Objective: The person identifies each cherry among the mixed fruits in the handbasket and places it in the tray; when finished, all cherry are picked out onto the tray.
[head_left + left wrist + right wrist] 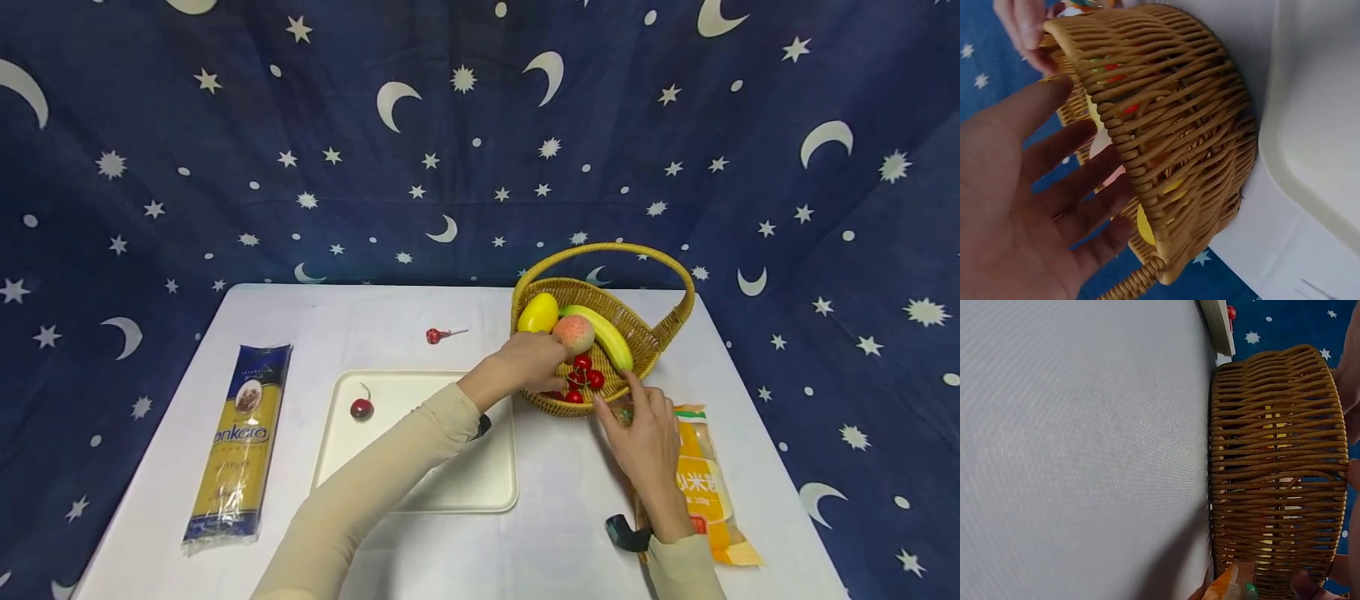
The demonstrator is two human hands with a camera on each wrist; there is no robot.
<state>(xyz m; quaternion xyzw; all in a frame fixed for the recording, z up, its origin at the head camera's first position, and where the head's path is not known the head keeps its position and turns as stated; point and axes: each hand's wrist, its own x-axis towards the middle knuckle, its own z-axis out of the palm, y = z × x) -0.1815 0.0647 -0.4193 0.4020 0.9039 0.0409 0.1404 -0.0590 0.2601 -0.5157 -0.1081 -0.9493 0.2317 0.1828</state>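
Note:
My left hand (pixel 534 360) reaches over the left side of the wicker basket (pixel 654 337). Its fingers are loosely extended past the rim in the left wrist view, with nothing held there. Inside the basket lie a lemon (pixel 538 313), a peach (pixel 574 333), a banana (pixel 609 335) and several red cherries (pixel 595 380). My right hand (pixel 647 433) holds the basket's front right rim, index fingertip beside the banana's end. A small orange and green thing (pixel 1229 586) shows by the right fingers; its kind is unclear.
A cherry (pixel 362 409) with a stem lies on the cream tray (pixel 480 500), below my left forearm. Behind the tray is a red lollipop (pixel 433 336). A spaghetti pack (pixel 242 442) lies at the left, an orange rice noodle bag (pixel 708 492) beside my right forearm.

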